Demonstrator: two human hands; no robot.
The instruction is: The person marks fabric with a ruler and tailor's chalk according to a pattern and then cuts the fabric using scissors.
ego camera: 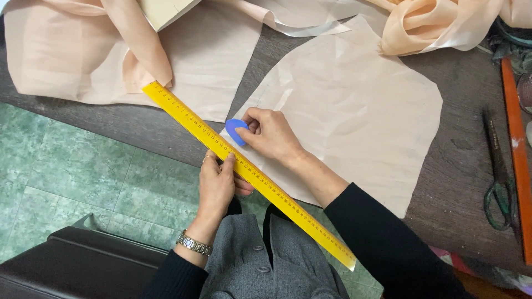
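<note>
Right now the right hand sits near frame centre, thumb & fingers pinched shut on a blue chalk, the rest of the fingers curled in. Chalk pokes out at the hand's 9 o'clock, its tip just beside the ruler edge; can't tell if it touches the cloth.

Left hand at 7 o'clock from the right one, lying across the ruler's middle w/ fingers bent & pressing down on it, thumb hidden under. Not wrapped round it, more a flat hold. Metal watch on that wrist.

Ruler is long & yellow, running diagonally from approx 10 o'clock to 5 o'clock, low end hanging off the table over a grey jacket.

Cut fabric piece, pale peach, lies flat on the dark table at 1 o'clock from the right hand, which rests on its lower-left corner. More peach cloth heaped at 10–11 o'clock & bunched at 1 o'clock along the top edge. Green-handled scissors lie at 3 o'clock, well apart, beside an orange strip. Green tile floor at 8 o'clock.
</note>
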